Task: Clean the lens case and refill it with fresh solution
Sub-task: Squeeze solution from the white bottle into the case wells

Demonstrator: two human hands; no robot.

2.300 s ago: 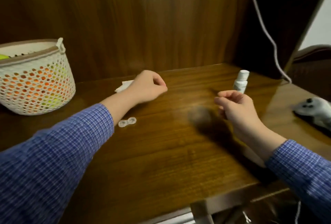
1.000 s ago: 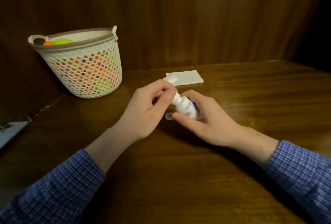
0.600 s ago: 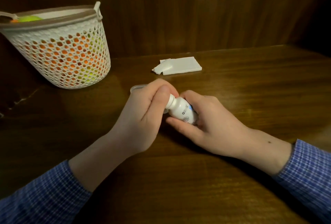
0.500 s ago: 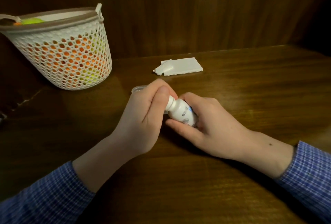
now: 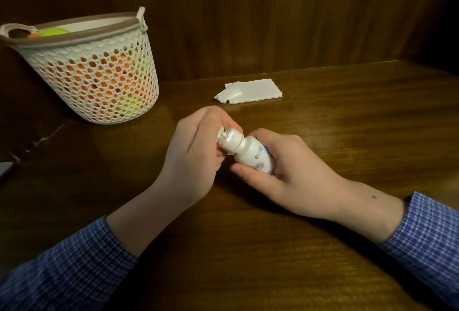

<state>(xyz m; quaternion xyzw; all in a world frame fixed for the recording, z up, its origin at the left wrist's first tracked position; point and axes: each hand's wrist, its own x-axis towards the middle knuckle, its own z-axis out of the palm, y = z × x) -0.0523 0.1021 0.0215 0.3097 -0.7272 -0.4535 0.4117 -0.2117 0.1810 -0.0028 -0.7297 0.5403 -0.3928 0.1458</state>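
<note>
The right hand (image 5: pixel 293 174) grips the solution bottle (image 5: pixel 248 153) tilted leftward while the left hand (image 5: pixel 196 154) curls at its cap end (contents unclear, lens case hidden), so aim the nozzle steadily, squeeze gently, folded tissue (image 5: pixel 253 91) nearby for drips.
</note>
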